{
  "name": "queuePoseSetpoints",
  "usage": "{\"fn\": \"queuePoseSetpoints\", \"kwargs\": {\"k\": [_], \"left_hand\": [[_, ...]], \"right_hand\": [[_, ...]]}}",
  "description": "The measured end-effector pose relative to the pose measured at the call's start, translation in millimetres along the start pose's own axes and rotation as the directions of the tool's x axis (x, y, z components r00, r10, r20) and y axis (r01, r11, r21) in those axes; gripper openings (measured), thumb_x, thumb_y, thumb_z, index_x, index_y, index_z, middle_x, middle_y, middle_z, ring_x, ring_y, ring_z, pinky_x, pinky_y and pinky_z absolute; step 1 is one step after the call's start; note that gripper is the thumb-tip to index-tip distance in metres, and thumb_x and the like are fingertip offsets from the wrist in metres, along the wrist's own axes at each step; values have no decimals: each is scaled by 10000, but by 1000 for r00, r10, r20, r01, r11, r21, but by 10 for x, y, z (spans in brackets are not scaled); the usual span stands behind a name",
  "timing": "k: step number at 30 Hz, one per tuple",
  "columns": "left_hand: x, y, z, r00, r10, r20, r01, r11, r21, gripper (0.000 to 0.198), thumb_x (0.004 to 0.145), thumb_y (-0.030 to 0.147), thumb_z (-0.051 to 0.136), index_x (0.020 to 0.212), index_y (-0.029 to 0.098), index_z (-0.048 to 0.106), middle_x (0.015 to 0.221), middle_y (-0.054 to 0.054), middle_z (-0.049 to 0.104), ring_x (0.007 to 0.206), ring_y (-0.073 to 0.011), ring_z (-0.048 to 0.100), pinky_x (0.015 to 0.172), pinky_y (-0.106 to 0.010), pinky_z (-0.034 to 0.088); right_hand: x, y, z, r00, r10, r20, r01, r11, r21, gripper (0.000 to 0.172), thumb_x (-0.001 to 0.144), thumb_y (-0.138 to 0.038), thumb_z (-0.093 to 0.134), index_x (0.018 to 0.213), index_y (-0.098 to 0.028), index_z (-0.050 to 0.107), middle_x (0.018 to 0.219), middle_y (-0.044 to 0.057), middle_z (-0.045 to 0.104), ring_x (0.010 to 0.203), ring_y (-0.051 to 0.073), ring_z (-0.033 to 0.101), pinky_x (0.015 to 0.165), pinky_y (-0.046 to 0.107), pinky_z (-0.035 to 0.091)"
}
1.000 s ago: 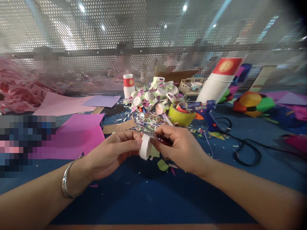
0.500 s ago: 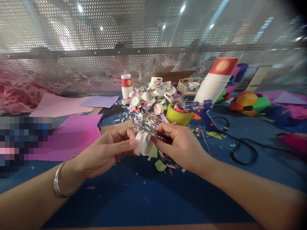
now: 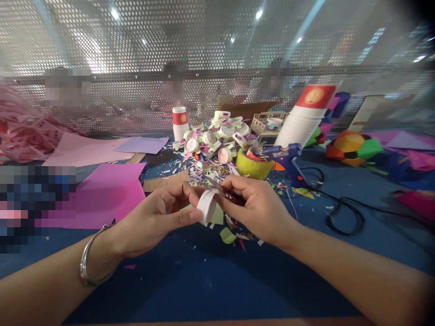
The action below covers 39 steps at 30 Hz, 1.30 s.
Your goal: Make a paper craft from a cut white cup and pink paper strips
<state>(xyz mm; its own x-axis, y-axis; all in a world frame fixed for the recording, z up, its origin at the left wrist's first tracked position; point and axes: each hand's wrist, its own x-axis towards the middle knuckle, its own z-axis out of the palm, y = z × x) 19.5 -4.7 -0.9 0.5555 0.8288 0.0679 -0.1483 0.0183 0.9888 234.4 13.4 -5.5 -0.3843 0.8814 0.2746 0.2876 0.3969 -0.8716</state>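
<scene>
Between the thumb and fingers of my left hand (image 3: 163, 210) is a short white paper cup piece (image 3: 206, 208), tilted with its rim toward the right. My right hand (image 3: 254, 203) grips small scissors with dark red handles (image 3: 233, 195). Their metal blades point left and lie at the top edge of the cup piece; I cannot tell whether they touch it. Green paper scraps (image 3: 227, 235) lie on the blue table (image 3: 204, 285) below the hands. Behind them is a pile of cut cup pieces with paper strips (image 3: 224, 132).
A blue glue gun (image 3: 292, 165) rests by a yellow-green bowl (image 3: 253, 165), its black cord (image 3: 343, 226) looping right. Cup stacks (image 3: 180, 124) (image 3: 306, 117) stand behind. Pink paper sheets (image 3: 115, 194) lie left; a multicoloured paper ball (image 3: 353, 147) sits right. Perforated metal screening (image 3: 217, 45) rises behind.
My left hand has shifted slightly right and turned the white cup piece, which now shows more of its side as one smooth band. The right hand and scissors have barely moved.
</scene>
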Motion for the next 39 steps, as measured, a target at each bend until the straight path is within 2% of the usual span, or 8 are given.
{"fn": "queuePoseSetpoints", "kwargs": {"k": [4, 8, 14, 19, 25, 33, 39], "left_hand": [[-6, 0, 10, 1000, 26, 14, -26, 999, -27, 100, 903, 124, 647, 889, 181, 566, 1021, -19, 620, 940, -128, 560, 817, -235, 442], [-9, 5, 28, 999, 47, 6, -46, 994, -104, 156, 911, 108, 626, 1023, 198, 565, 995, -17, 627, 898, -119, 578, 785, -223, 462], [-44, -4, 84, 998, 0, -58, -8, 992, -128, 393, 900, 112, 629, 1259, 217, 508, 1242, -86, 614, 1094, -189, 577, 895, -272, 468], [-55, -23, 127, 998, 14, -57, -23, 988, -154, 519, 879, 104, 657, 1345, 247, 479, 1367, -105, 566, 1235, -256, 532, 969, -333, 466], [-60, -54, 116, 996, 44, -82, -56, 987, -150, 595, 863, 93, 688, 1372, 319, 477, 1328, -60, 602, 1144, -193, 582, 922, -266, 480], [-50, -37, 163, 995, 20, -95, -35, 986, -161, 640, 846, 133, 725, 1394, 322, 453, 1300, -68, 609, 1096, -186, 601, 892, -250, 484], [-27, -55, 172, 985, -4, -173, -16, 993, -118, 640, 866, 157, 714, 1399, 355, 420, 1333, -57, 604, 1105, -180, 627, 892, -246, 519]], "right_hand": [[3, 2, 3, 1000, 0, -5, 0, 999, 54, 231, 818, -328, 737, 747, -170, 585, 621, -57, 460, 556, 81, 365, 478, 227, 299], [11, 18, -2, 1000, -8, -15, 9, 998, 64, 244, 815, -306, 744, 719, -173, 564, 620, -63, 442, 560, 78, 359, 481, 226, 290], [12, 17, -9, 999, -15, -30, 16, 1000, 17, 198, 824, -306, 724, 755, -174, 593, 633, -52, 488, 563, 84, 406, 487, 224, 318], [9, 14, -13, 1000, -7, -21, 7, 1000, -12, 150, 847, -310, 686, 877, -176, 626, 695, -25, 581, 592, 97, 489, 517, 221, 384], [2, 27, -16, 1000, -8, -4, 8, 998, 60, 172, 862, -333, 675, 924, -182, 619, 746, -10, 613, 636, 107, 526, 558, 222, 425], [14, -30, -13, 1000, -4, 2, 4, 990, 137, 155, 806, -238, 728, 871, -187, 598, 694, -46, 572, 568, 79, 465, 511, 207, 381], [-9, -33, 2, 999, -9, 32, 5, 991, 136, 126, 806, -192, 699, 880, -191, 598, 687, -52, 552, 546, 71, 456, 491, 202, 375]]}}
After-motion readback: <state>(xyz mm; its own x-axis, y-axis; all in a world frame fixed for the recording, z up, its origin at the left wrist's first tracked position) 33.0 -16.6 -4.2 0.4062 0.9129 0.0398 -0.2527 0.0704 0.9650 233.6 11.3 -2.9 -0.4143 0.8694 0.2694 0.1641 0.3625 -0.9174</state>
